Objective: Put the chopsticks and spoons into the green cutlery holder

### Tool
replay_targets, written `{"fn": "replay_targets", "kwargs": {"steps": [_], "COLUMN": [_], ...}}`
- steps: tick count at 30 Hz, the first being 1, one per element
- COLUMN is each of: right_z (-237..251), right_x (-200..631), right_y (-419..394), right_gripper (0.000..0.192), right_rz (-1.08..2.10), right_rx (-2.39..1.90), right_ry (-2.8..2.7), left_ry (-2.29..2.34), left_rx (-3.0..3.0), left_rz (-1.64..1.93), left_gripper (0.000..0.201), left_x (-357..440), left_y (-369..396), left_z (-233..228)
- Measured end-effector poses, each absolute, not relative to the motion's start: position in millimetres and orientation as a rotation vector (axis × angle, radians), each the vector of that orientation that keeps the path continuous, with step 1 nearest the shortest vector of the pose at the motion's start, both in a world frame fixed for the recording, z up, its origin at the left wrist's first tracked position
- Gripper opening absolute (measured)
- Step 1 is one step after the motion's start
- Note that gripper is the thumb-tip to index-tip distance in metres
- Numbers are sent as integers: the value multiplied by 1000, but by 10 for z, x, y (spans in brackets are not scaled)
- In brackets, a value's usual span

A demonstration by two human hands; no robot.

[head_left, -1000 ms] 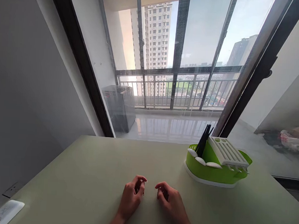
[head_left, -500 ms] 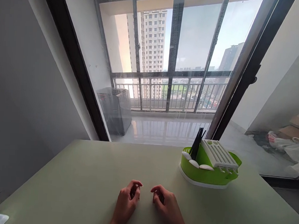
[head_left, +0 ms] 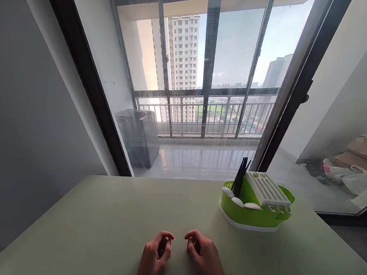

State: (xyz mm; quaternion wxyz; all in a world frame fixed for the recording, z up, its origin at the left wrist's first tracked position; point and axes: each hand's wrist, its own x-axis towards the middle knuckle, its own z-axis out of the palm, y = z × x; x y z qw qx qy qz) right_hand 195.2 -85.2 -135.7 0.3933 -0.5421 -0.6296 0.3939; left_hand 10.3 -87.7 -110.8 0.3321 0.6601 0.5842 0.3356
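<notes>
My left hand rests on the pale green table, its fingers loosely curled and a gap between thumb and index finger. Facing it across a narrow space, my right hand lies in a similar loose curl. Neither hand shows anything in it, and they do not touch each other. Beyond my right hand stands a green and white cutlery holder. Black chopsticks lean upright in its left part, and several white spoons hang over its front rim. A slotted white top covers its right part.
Behind the table's far edge is a glass door with a dark frame. Through it I see a dark grey box-shaped appliance and a balcony railing. Cardboard boxes and plastic bags lie at the right.
The view has shifted slightly, so my hands appear a little lower and the window a little further left. Both hands keep the same loose curl, and the cutlery holder stays put.
</notes>
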Motion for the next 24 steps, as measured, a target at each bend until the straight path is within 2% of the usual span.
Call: {"fn": "replay_targets", "kwargs": {"steps": [20, 24], "right_z": [-1334, -1350], "right_x": [2044, 2216], "right_y": [-858, -802], "right_gripper": [31, 32], "right_rz": [1064, 779], "right_rx": [-1190, -1296], "right_ry": [-1473, -1279], "left_ry": [1522, 1522], "left_rx": [1844, 1809], "left_rz": [779, 816], "left_gripper": [34, 35], "left_x": [143, 150], "left_y": [-896, -868], "left_z": [-1038, -1050]}}
